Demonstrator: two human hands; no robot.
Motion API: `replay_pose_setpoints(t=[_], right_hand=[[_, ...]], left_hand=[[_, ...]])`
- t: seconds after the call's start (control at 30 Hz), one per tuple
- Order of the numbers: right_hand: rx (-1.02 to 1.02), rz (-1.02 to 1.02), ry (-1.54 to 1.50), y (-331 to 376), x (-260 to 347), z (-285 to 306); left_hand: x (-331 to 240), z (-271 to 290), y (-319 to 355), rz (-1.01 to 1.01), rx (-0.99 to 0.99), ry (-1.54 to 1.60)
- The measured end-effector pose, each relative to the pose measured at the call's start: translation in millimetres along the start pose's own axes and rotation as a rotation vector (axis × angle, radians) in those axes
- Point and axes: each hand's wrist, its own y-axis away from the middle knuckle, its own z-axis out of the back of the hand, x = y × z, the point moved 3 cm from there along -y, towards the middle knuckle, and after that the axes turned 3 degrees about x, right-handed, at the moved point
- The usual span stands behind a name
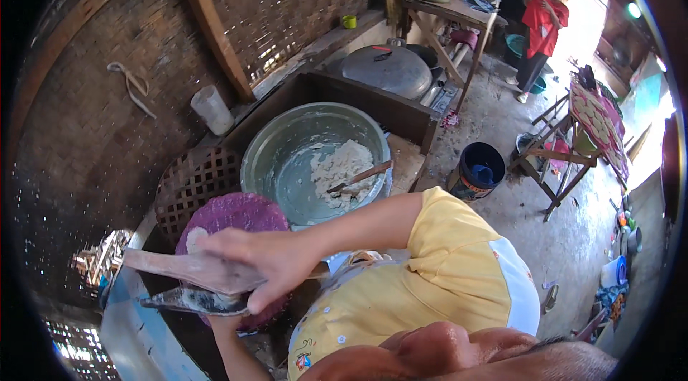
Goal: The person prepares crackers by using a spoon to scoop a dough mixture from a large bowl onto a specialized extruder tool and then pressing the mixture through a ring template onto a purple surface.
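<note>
My right hand (276,259) reaches across a hinged wooden press (193,270), fingers stretched out and slightly blurred, thumb apart. Its fingertips are beside a small pale round of dough (196,240) on a purple round mat (233,216); whether they touch it, I cannot tell. The press stands partly open, its lower dark board (190,300) smeared with white. Under that board my left hand (223,322) grips the press from below, mostly hidden. Behind is a large metal basin (276,159) holding crumbly white dough (344,166) with a wooden-handled tool (369,175) resting in it.
An open-weave basket (190,184) leans beside the mat. A white plastic container (213,110) stands by the woven wall. Beyond the basin sits a large lidded pot (387,69). A dark bucket (479,170) and a slanted rack (595,112) with flat rounds are right. Someone in red (545,26) stands far back.
</note>
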Motion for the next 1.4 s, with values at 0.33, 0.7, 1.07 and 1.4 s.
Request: replay_pose_setpoints(t=[0.33,0.7,1.07,1.4], right_hand=[[0.412,-0.831,-1.149,47,-39,13],[0.382,-1.154,-1.107,62,-62,74],[0.453,-1.309,-0.864,43,-109,24],[0.381,-1.272,-0.598,38,-108,50]], left_hand=[[-153,62,-31,-0.721,0.267,1.353],[-115,38,-102,-0.678,0.289,1.512],[-7,36,-104,-0.255,-0.066,1.754],[-7,23,-112,-0.218,-0.113,1.838]])
